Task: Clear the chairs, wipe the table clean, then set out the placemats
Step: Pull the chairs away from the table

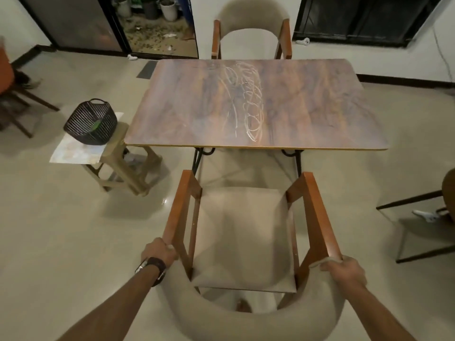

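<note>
Head view: both hands, left (159, 252) and right (343, 269), gripping chair (242, 232) at padded back's ends, just short of table (256, 104); likely stiff, fairly heavy, best held there.

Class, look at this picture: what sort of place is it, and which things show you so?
Probably a dining area in a home or small café: a wood-grain rectangular table bearing white scribbles, beige cushioned wooden armchairs at either end, and tiled floor by a glass door.

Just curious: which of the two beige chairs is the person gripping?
The near chair, gripped by the left hand and right hand; the far chair stands untouched.
</note>
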